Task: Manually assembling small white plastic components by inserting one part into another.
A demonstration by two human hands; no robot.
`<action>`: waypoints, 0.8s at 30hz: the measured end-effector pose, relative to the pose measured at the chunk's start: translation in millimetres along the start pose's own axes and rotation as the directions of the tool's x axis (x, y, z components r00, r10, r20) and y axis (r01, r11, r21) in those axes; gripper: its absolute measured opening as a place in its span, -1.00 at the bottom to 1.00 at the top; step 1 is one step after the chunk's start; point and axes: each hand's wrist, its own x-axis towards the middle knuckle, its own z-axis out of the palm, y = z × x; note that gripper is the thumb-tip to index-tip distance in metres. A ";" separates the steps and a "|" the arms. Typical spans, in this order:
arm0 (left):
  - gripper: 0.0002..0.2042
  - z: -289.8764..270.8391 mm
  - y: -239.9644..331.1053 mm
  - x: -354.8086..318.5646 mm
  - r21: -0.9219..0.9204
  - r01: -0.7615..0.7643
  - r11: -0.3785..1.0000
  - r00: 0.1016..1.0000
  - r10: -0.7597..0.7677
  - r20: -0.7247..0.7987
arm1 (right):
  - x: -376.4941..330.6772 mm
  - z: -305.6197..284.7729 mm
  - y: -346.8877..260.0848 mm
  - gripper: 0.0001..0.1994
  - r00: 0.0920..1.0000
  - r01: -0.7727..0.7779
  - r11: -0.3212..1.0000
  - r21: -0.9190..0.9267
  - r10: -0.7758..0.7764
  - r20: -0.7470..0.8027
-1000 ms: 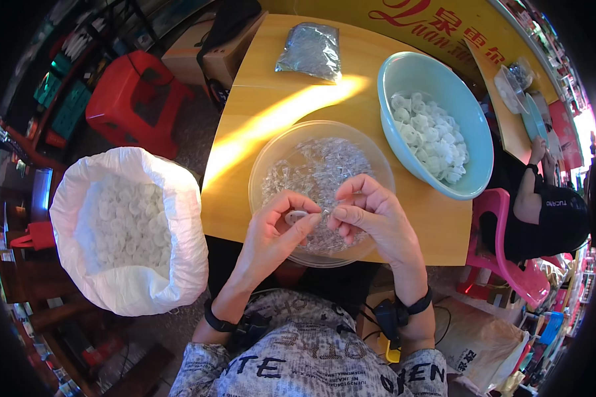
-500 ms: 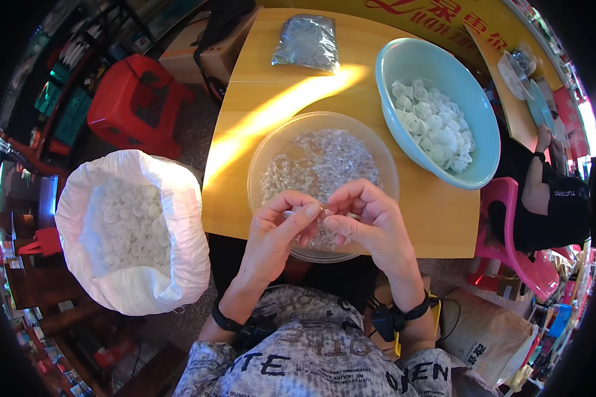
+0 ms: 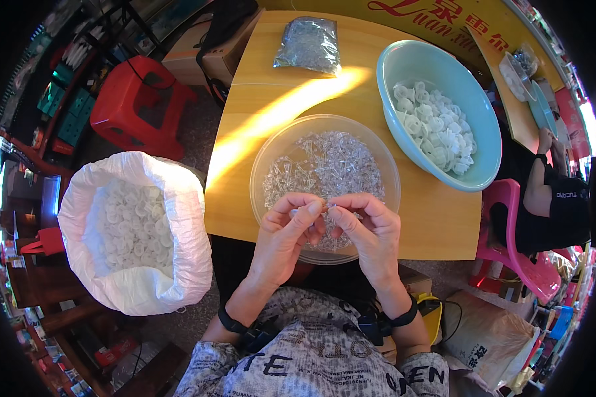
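My left hand [image 3: 286, 228] and my right hand [image 3: 369, 228] meet fingertip to fingertip over the near part of a round translucent tub [image 3: 259, 198]. Both are closed in a pinch, and what sits between the fingertips is too small to name. Below them, many small clear plastic pieces [image 3: 338, 159] lie heaped in the tub. To the right stands a light blue basin [image 3: 394, 126] holding white, translucent cup-like pieces [image 3: 434, 122]. On the left, a white woven sack [image 3: 79, 264] with a rolled rim is filled with similar whitish translucent pieces [image 3: 136, 228].
A sealed clear bag [image 3: 308, 45] of small grey-looking pieces lies at the table's far edge. A red stool [image 3: 136, 102] stands at the far left. Near a pink chair [image 3: 513, 245] on the right, another person's arm [image 3: 536, 188] reaches toward a side table.
My right hand has drawn in slightly toward the left and its fingers sit lower. Both hands remain pinched together over the tub.
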 end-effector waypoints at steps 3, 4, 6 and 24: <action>-0.84 2.1 4.9 2.1 0.025 -0.027 0.999 0.999 0.026 0.044 | -0.1 -2.7 4.5 -0.89 1.000 0.020 1.000 0.020 -0.019 -0.019; -0.81 2.7 6.9 3.8 0.000 -0.046 0.999 0.995 0.045 0.087 | -0.3 -3.8 6.1 -0.90 0.999 0.042 0.998 0.039 -0.041 -0.027; -0.80 -3.3 10.1 4.1 0.035 -0.076 0.996 0.991 0.072 0.110 | -0.9 -2.2 4.6 -0.90 0.997 0.073 0.997 0.002 -0.073 -0.008; -0.80 -16.6 6.2 7.4 0.321 -0.302 0.898 0.948 0.249 0.197 | -5.3 -2.3 7.2 -0.90 0.987 0.139 0.990 0.024 -0.141 0.082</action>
